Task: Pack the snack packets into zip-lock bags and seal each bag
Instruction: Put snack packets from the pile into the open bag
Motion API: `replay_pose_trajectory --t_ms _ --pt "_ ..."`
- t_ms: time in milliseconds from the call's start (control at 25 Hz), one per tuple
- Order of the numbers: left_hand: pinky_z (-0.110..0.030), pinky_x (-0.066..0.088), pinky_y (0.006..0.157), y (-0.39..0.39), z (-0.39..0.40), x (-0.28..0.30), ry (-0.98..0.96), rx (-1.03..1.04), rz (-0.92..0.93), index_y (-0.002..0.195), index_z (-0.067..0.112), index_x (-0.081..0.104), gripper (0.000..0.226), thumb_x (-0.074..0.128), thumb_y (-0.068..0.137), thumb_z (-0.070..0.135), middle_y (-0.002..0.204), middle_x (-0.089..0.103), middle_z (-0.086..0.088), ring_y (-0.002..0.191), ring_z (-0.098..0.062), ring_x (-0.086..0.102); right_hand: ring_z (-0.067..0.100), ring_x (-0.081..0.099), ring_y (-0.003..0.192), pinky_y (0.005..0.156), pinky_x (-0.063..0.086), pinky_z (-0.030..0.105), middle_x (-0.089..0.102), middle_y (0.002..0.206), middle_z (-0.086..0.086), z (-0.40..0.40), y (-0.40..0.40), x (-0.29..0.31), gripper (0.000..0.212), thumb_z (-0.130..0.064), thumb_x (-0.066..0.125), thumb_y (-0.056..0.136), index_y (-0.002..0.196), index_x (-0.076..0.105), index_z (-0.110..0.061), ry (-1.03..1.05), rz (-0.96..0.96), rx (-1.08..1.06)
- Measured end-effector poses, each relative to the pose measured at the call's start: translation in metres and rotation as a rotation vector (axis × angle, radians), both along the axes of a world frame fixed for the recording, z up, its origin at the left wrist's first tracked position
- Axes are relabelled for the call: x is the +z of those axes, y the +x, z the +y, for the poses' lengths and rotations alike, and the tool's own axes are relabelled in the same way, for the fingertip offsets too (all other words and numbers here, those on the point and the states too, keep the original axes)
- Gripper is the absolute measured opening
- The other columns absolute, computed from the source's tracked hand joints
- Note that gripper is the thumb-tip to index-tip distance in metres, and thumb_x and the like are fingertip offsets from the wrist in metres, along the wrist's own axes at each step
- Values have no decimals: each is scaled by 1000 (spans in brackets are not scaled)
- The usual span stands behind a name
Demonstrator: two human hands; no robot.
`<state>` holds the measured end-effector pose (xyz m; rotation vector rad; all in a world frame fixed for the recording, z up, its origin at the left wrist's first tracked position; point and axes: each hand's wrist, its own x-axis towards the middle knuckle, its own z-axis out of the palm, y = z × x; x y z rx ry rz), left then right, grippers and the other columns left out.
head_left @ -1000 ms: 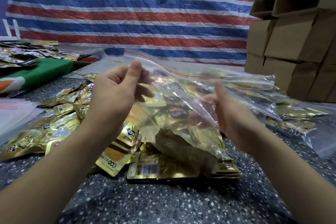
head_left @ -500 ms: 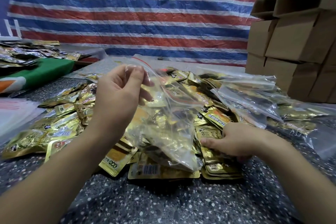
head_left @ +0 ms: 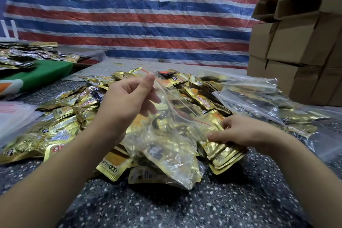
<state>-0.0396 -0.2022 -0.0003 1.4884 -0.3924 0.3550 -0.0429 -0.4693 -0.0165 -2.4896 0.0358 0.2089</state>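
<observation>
Near middle of speckled table (head_left: 185, 207): left hand (head_left: 127, 102) pinching top edge of zip-lock bag (head_left: 166, 146), mouth held up, some gold packets inside. Right hand (head_left: 242, 131), inside bag a second ago, now out, fingers gripping stack of snack packets (head_left: 224, 155) on pile. More filling first, sealing later.

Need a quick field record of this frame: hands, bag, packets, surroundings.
left hand: raised, pinching the top edge of the zip-lock bag
right hand: low, fingers curled on a stack of gold packets
bag state: mouth open, red zip line visible, some packets inside
loose packets: heaped across the speckled table
filled bags: lying to the right
cardboard boxes: stacked far right
backdrop: striped tarp with paper signs
</observation>
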Motion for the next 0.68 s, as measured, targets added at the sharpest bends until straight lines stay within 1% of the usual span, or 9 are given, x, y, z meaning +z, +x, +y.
replay_pose_trajectory --t_ms 80,120,240,280,400,480,560,600,680 --pt "-20 44 43 1 1 -1 6 -30 24 73 12 66 37 57 82 47 62 69 -6 45 -14 58 11 49 52 49 36 24 57 59 -4 -3 0 6 40 -47 79 75 76 65 -10 189 -31 -21" --pt "-20 44 43 1 1 -2 18 -38 28 74 12 67 37 57 82 47 62 69 -6 45 -15 58 11 50 50 47 36 24 58 58 -3 -3 -1 9 35 -43 79 75 78 66 -11 302 -48 -41" --pt "-20 43 42 1 -1 -2 66 -56 41 77 12 68 36 57 82 46 60 68 -5 43 -15 58 9 56 49 43 43 22 63 61 -2 -4 -2 17 36 -40 74 72 85 65 -8 577 -127 -84" --pt "-20 42 42 1 -1 -2 76 -62 48 77 12 68 35 58 82 45 60 67 -5 43 -15 57 12 60 52 46 47 23 66 66 1 -4 -3 19 38 -40 72 72 89 64 -7 687 -137 -79" --pt "-20 41 41 1 -3 -2 86 -72 56 76 13 69 33 58 79 44 58 67 -6 40 -15 56 23 71 74 62 58 31 72 89 9 -2 -6 26 37 -35 65 79 105 64 -8 1085 -94 -5" --pt "-19 41 40 0 -5 -4 127 -53 55 76 10 69 34 59 81 42 57 67 -6 39 -13 56 21 73 77 59 59 27 74 96 9 2 -11 29 33 -30 64 81 107 64 -10 1284 -83 27" --pt "-19 42 41 1 -6 -6 205 -21 52 82 3 70 33 59 90 33 59 68 -6 39 -13 57 20 73 78 62 60 28 73 98 9 9 -15 27 29 -26 65 80 105 63 -11 1374 -68 60" --pt "-19 43 41 1 -7 -7 239 -8 46 85 1 70 31 58 92 29 61 69 -7 40 -13 58 20 73 80 68 61 31 73 97 8 15 -15 24 28 -24 65 80 105 63 -11 1374 -77 76" --pt "-19 44 41 1 -6 -8 267 6 34 85 2 70 27 58 94 25 62 70 -7 40 -13 58 20 73 83 75 61 35 74 97 6 26 -16 19 31 -20 65 79 109 64 -10 1318 -162 92"
